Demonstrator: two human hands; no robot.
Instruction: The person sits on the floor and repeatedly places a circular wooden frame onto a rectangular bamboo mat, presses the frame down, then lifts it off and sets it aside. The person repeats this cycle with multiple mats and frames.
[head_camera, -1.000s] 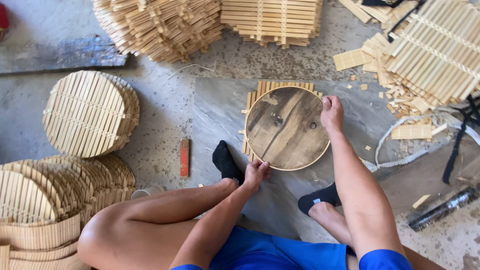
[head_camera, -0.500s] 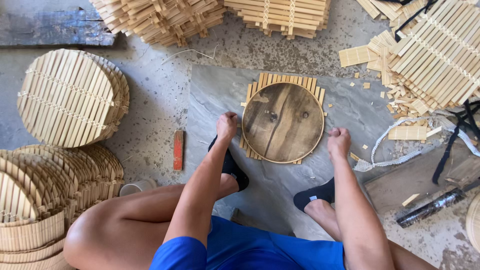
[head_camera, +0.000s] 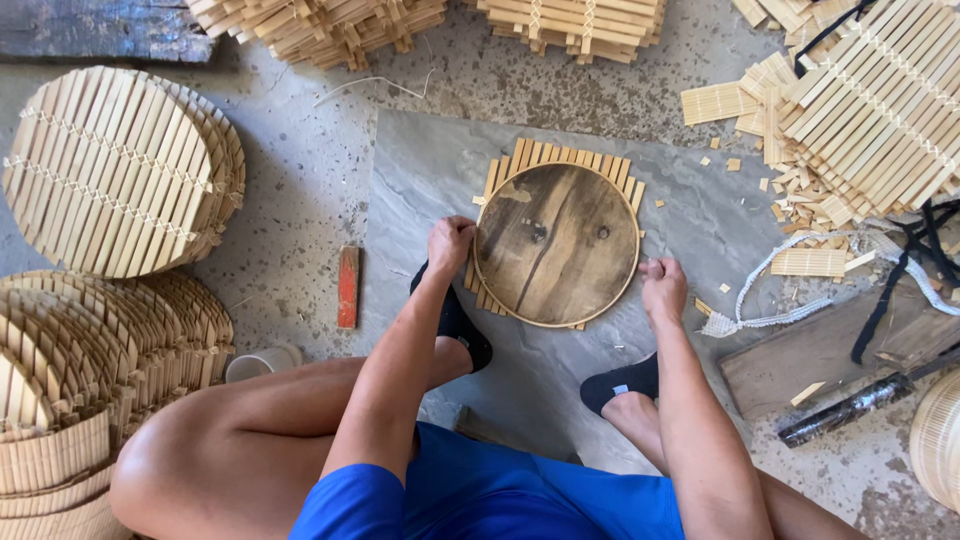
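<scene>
A person sits on the floor (head_camera: 300, 190) with bent knees, in blue shorts and black socks (head_camera: 620, 382). The left hand (head_camera: 449, 245) rests on the left edge of a round dark wooden board (head_camera: 556, 243), with its fingers curled down over the rim. The right hand (head_camera: 664, 288) is at the board's lower right edge, fingers bent and pressed together against it. The board lies on a square mat of bamboo slats (head_camera: 520, 160), which sits on a grey sheet (head_camera: 420, 180). A small red block (head_camera: 348, 287) lies to the left. Round slat mats (head_camera: 115, 170) are stacked farther left. More square slat mats (head_camera: 570, 20) are piled at the far side.
</scene>
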